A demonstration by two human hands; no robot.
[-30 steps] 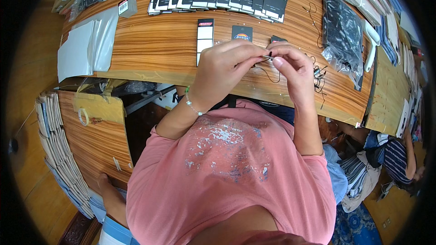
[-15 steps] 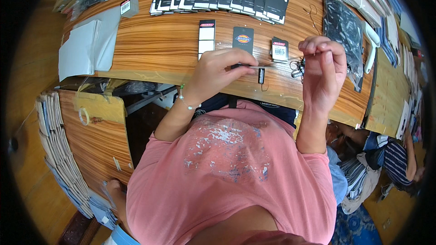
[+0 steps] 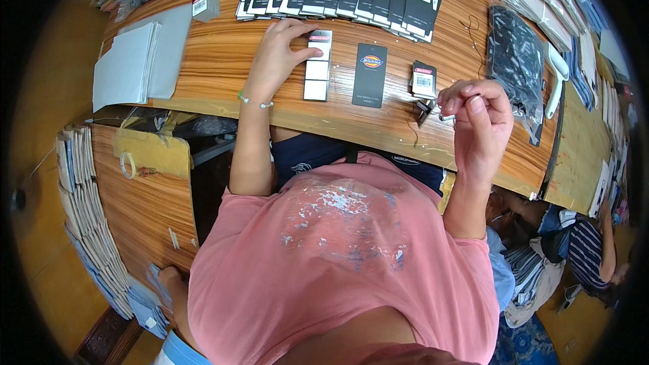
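Looks like the tagging step: the left hand [image 3: 278, 54] rests flat, fingers together, on the black-and-white hang tag [image 3: 318, 65] mid-desk [image 3: 223, 61], while the right hand [image 3: 481, 122] pinches a small pin above the near edge. Probably joining them comes next; the clear bag [image 3: 517, 67] at the right edge holds dark bits.

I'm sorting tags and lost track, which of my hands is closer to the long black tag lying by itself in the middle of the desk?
Left. Your left hand rests on the narrow tag just beside the long black tag. Your right hand is raised off to its right, pinching a small pin.
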